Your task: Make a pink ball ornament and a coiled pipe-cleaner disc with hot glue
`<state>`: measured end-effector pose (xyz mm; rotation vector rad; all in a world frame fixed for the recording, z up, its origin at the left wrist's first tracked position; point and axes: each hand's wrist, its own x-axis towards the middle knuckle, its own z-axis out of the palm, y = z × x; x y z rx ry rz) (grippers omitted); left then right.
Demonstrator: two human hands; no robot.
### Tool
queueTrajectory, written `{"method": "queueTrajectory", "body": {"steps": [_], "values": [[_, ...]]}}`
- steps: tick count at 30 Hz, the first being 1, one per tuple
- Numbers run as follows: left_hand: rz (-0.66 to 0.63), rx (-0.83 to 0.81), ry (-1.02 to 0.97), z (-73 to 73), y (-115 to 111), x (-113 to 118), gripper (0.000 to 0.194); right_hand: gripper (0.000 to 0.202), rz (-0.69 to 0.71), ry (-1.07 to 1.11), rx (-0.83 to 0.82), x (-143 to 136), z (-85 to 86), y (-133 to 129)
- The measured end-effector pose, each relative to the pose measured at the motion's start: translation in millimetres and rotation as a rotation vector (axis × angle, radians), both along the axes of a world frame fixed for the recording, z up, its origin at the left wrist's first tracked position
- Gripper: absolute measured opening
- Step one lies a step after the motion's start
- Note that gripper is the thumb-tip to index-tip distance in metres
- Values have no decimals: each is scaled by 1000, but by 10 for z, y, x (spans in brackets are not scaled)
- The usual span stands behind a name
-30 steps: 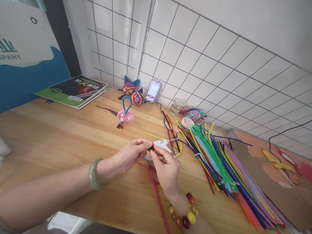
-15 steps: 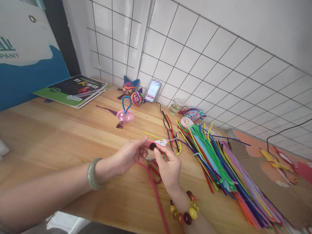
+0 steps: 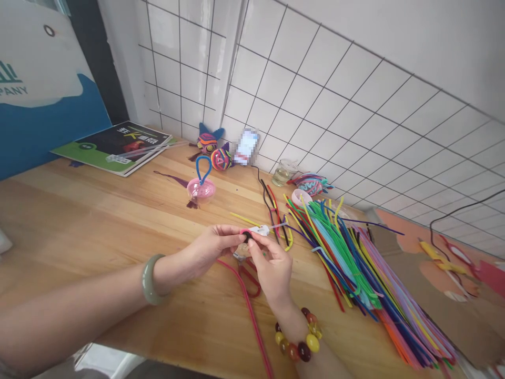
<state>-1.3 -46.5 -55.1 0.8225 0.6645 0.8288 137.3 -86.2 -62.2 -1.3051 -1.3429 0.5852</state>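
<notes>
My left hand [image 3: 213, 246] and my right hand [image 3: 274, 266] meet over the table. Between their fingertips they pinch a small black disc with a pink edge [image 3: 246, 236], which looks like coiled pipe cleaner. Fingers hide much of it. Beneath the hands are red-handled scissors [image 3: 250, 279], partly covered. A white glue bottle [image 3: 260, 230] with a thin nozzle lies just beyond the fingertips. From under my left hand a long pink-red strand [image 3: 250, 310] runs to the table's front edge; whether it joins the disc I cannot tell.
Bundled coloured pipe cleaners [image 3: 347, 258] lie to the right, with loose ones [image 3: 273, 205] nearby. A pink lidded piece with a blue loop [image 3: 201, 188], yarn-like ornaments [image 3: 221, 157], a phone [image 3: 246, 146] and a glass jar [image 3: 284, 172] stand behind. Booklets [image 3: 130, 145] lie left; cardboard [image 3: 414, 268] lies right.
My left fingers have straightened and come closer around the disc, with the thumb now pressed to it. My right hand has barely moved.
</notes>
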Motion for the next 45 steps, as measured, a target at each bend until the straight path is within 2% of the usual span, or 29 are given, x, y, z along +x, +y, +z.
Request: {"method": "queueTrajectory", "body": {"steps": [18,32,45], "values": [[30,102,127,-5,28,-1,21,18,24,-27,22,-23,4,-13],[-5,140,100,-20,56,-22,26,19,24,-49,14,18,-17,5],[-13,124,110,-43,66,-27,23,20,28,104,-82,47,-42,28]]}}
